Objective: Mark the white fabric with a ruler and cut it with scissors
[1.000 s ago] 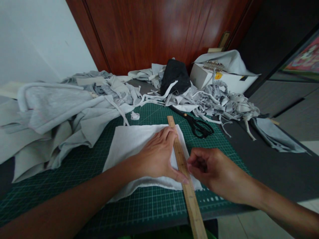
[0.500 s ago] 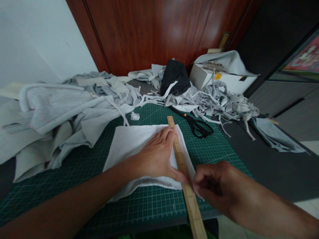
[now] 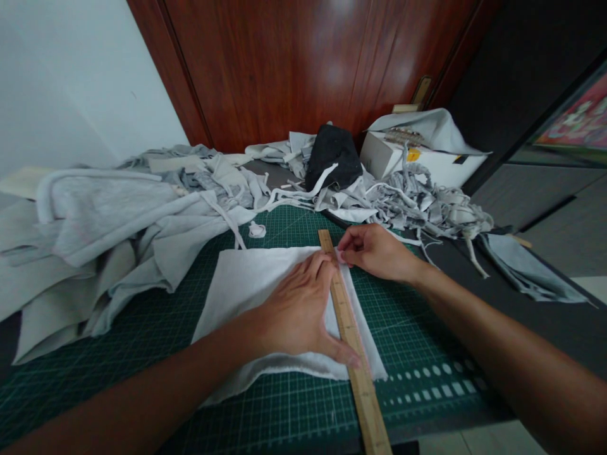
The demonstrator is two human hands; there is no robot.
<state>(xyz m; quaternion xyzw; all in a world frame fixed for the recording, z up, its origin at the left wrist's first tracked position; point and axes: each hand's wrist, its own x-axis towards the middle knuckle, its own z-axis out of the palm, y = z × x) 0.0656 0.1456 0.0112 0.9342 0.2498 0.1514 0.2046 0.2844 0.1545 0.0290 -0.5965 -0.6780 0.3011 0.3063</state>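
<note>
A white piece of cloth [image 3: 246, 278] lies on the green cutting mat [image 3: 412, 328]. Across its right side runs a wooden ruler [image 3: 348, 322], its near end jutting past the mat's front edge. My left hand [image 3: 301, 309] is spread flat over cloth and ruler, fingertips near the far end and thumb lower down. At the cloth's far right corner, my right hand [image 3: 374, 249] pinches a small pink piece, apparently tailor's chalk [image 3: 339, 255], against the ruler's right edge. A faint pink line follows that edge. Behind this hand the black scissors [image 3: 334, 218] are mostly hidden.
Grey and white cloth pieces [image 3: 118, 215] pile up at the left. Along the back are a black cloth bundle [image 3: 334, 155], tangled fabric strips [image 3: 403, 196] and a white box [image 3: 431, 164]. A folded grey cloth [image 3: 531, 265] lies at the right. A small white scrap [image 3: 257, 230] sits beyond the cloth.
My right hand has moved from the ruler's near part up to the cloth's far right corner, now covering most of the scissors. My left hand stays pressed on the ruler.
</note>
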